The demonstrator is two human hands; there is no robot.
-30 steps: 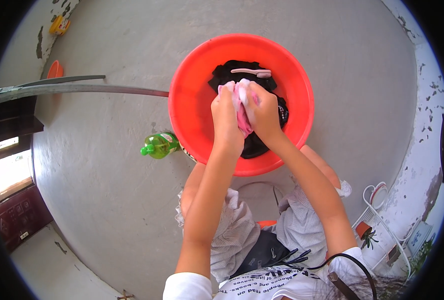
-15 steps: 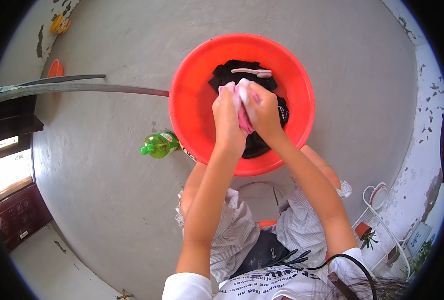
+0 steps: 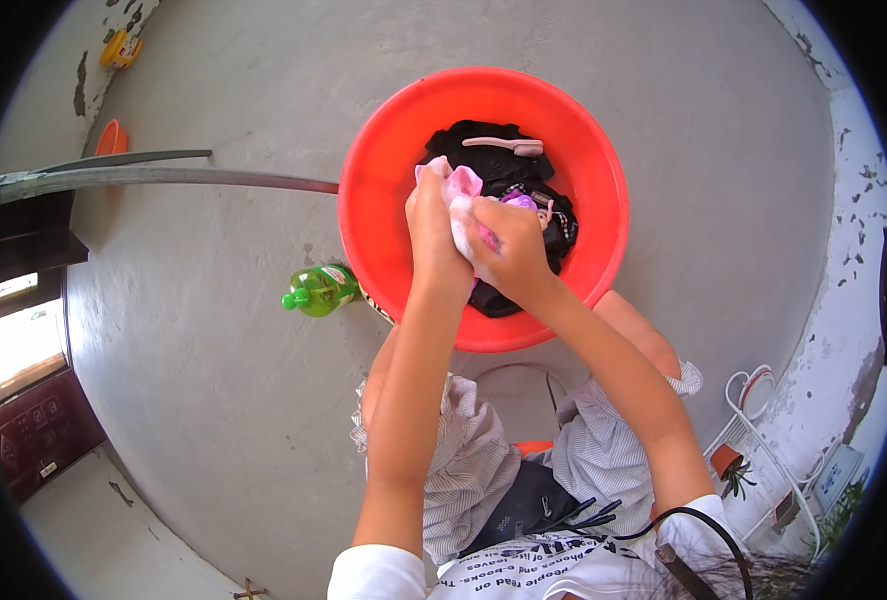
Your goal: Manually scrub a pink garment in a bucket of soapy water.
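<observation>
Over a red plastic basin point(image 3: 369, 200), both my hands are closed on a pink cloth point(image 3: 465, 181) with white suds on it. My left hand point(image 3: 435, 232) grips its left side. On its right side, my right hand point(image 3: 514, 250) squeezes a bunched, foamy part. Most of the cloth is hidden by my fingers, so its kind cannot be made out. Below lies a wet-looking black garment point(image 3: 454, 140) with a patterned, purple-printed part point(image 3: 520, 201). A pale pink scrubbing brush point(image 3: 504, 145) rests on the black fabric near the far side.
Left of the basin, a green detergent bottle point(image 3: 321, 290) leans close to its wall. A long grey bar point(image 3: 164, 176) reaches in from the left to the rim. A white stand point(image 3: 759, 440) with a potted plant point(image 3: 729, 462) is at the lower right.
Both hands have shifted slightly left and nearer with the pink cloth, and have moved a little apart. The purple-printed part beneath now shows beside my right hand.
</observation>
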